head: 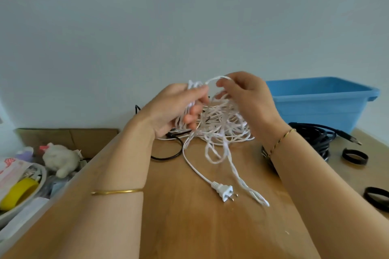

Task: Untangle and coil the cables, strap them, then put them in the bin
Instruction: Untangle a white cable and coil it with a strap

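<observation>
Your left hand [176, 109] grips a bunch of white cable [221, 130] while your right hand [246, 99] pinches one loop just beside it, the blue bin [315, 111] beyond that hand.

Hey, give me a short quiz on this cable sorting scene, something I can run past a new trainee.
1. Fill in: the blue plastic bin stands to the person's ____ side.
2. True or false: the white two-prong plug lies on the wooden table, with neither hand touching it.
3. What do the left hand and the right hand both hold? A the bin; B the plug; C the tangled white cable.
Key: 1 right; 2 true; 3 C.
</observation>
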The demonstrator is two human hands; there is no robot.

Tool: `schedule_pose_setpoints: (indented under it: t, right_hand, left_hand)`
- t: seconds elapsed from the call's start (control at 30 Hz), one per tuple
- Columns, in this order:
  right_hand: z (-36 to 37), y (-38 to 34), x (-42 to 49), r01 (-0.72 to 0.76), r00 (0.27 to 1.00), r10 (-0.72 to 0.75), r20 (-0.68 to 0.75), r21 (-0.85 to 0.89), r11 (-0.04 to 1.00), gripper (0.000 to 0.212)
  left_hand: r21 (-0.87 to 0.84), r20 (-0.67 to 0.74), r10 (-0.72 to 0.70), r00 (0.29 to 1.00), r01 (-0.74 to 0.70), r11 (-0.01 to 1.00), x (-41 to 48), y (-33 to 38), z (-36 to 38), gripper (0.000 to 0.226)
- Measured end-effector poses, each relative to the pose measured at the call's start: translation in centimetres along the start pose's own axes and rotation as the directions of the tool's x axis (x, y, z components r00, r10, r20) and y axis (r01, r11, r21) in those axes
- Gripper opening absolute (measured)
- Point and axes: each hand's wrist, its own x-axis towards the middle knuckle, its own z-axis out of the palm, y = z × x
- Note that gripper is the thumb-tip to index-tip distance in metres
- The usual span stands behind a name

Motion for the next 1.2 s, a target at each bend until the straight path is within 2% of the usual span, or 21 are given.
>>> schedule_pose_setpoints:
  t: [0.07,0.13,0.2,0.27,0.33,0.4,0.47,0.57,0.67,0.73,0.77,0.9,1.1,1.2]
  right_hand:
    - [-0.4,0.0,0.4,0.036,0.996,-0.035,-0.076,0.014,0.999,0.014]
    - [-0.5,0.1,0.4,0.032,0.995,-0.033,-0.097,-0.005,0.999,0.018]
    - [-0.6,0.2,0.2,-0.001,0.997,0.002,-0.072,0.004,1.000,0.018]
    - [-0.6,0.4,0.1,-0.043,0.999,0.043,0.012,-0.035,0.998,0.014]
    - [-0.5,0.5,-0.1,-0.080,0.982,0.100,0.159,-0.123,0.989,0.018]
    - [-0.3,0.4,-0.3,-0.144,0.930,0.178,0.323,-0.127,0.981,0.018]
    - [-0.1,0.3,-0.5,-0.228,0.862,0.232,0.451,-0.064,0.972,0.018]
    - [0.1,0.3,-0.4,-0.317,0.830,0.277,0.485,0.001,0.948,0.025]
    - [-0.2,0.6,-0.1,-0.398,0.831,0.307,0.463,0.112,0.910,0.034]
    - [-0.2,0.6,-0.1,-0.414,0.831,0.307,0.463,0.146,0.899,0.037]
    - [-0.1,0.6,-0.2,-0.413,0.832,0.300,0.466,0.160,0.897,0.035]
    - [0.0,0.7,-0.3,-0.441,0.836,0.288,0.467,0.258,0.860,0.023]
    - [-0.3,1.3,0.3,-0.365,0.926,0.325,0.193,0.230,0.902,0.018]
    - [-0.3,1.6,0.6,-0.393,0.919,0.358,0.163,0.390,0.833,0.024]
  left_hand:
    - [0.062,0.154,-0.074,0.985,0.065,0.996,-0.2,-0.1,0.1,0.023]
    - [0.041,0.282,-0.100,0.954,0.092,0.995,-0.5,0.1,0.3,0.023]
    - [-0.018,0.345,-0.089,0.934,0.102,0.995,-0.6,0.4,0.4,0.018]
    - [-0.142,0.413,-0.073,0.908,0.143,0.980,-0.4,0.3,0.1,0.022]
    - [-0.402,0.576,0.033,0.817,0.248,0.881,0.1,0.1,-0.3,0.025]
    - [-0.634,0.648,0.163,0.744,0.409,0.656,0.6,0.1,-0.9,0.032]
    - [-0.749,0.604,0.229,0.763,0.445,0.492,1.0,-0.3,-1.2,0.038]
    - [-0.862,0.451,0.252,0.856,0.346,0.370,1.3,-0.8,-1.0,0.041]
    - [-0.956,0.180,0.140,0.974,0.139,0.259,1.5,-0.5,0.0,0.042]
    - [-0.973,-0.028,0.079,0.996,-0.045,0.226,1.5,-0.4,0.3,0.045]
    - [-0.971,-0.087,0.076,0.993,-0.101,0.215,1.6,-0.4,0.3,0.044]
    - [-0.940,-0.203,0.049,0.978,-0.209,0.271,1.6,-0.2,0.4,0.039]
    - [-0.845,-0.260,0.052,0.964,-0.253,0.471,1.7,0.3,1.6,0.038]
    - [-0.798,-0.278,0.053,0.959,-0.261,0.543,1.6,0.6,2.0,0.037]
